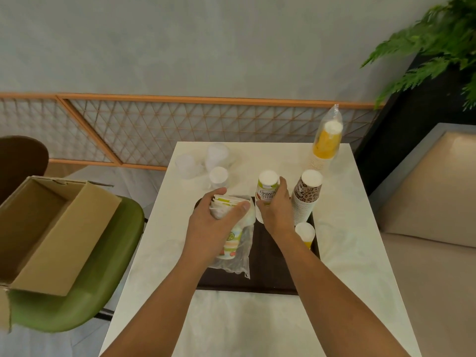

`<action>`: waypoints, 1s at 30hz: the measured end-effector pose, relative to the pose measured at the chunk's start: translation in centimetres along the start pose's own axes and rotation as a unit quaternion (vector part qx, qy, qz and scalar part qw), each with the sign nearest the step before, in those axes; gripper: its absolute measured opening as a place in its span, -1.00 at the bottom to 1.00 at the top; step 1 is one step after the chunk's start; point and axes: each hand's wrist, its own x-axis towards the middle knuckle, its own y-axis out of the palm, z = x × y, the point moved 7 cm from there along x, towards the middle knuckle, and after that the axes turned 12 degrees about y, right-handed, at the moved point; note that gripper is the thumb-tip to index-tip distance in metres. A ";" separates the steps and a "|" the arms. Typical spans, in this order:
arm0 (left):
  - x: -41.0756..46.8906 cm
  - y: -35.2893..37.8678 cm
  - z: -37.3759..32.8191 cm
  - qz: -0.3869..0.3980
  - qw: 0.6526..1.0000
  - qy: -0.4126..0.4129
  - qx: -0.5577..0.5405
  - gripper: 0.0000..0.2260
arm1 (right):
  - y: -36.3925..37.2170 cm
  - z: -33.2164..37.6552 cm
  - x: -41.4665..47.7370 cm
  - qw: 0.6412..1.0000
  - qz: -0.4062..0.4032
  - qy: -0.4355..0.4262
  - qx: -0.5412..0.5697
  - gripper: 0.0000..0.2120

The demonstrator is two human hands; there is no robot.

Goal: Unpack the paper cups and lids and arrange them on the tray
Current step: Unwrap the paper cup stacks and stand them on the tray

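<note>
left hand (219, 215): its grip is clamped round the rim end of a sleeved cup stack (231, 240), thumb on one side and fingers on the other. The stack is tilted over the tray (270, 266), probably so the cups can slide out of the clear plastic sleeve (239, 266).
right hand (277, 210): its grip is wrapped round the fruit-print cup stack (266, 188), which stands rim-down on the tray, likely to steady or set it there.
stacks on the tray: the leopard-print cup stack (307, 191) stands just right of that one, and a short orange cup stack (305, 234) is nearer the person. Rim-down, they look stable.
still to unpack: a bagged orange cup stack (327, 140) on the tabletop (347, 240) and clear lids (216, 155) at the far left, off the tray.
cardboard box (51, 228): open, on a green chair (90, 292).
writing: the stack under the right hand reads "HELLO SUMMER", upside down and partly covered by fingers. No brand is legible elsewhere.
</note>
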 end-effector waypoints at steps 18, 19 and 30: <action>-2.5 -5.2 1.0 0.053 0.970 -0.023 -0.236 -0.69 | 2.0 10.7 -21.9 0.920 -0.044 -0.036 0.387 -0.77; -2.9 -5.8 1.2 0.065 0.970 -0.018 -0.235 -0.73 | 2.5 10.7 -22.3 0.920 -0.066 -0.030 0.385 -0.81; -3.3 -10.3 2.7 0.155 0.965 0.002 -0.213 -0.70 | 1.9 13.2 -23.8 0.960 -0.127 -0.083 0.236 -0.69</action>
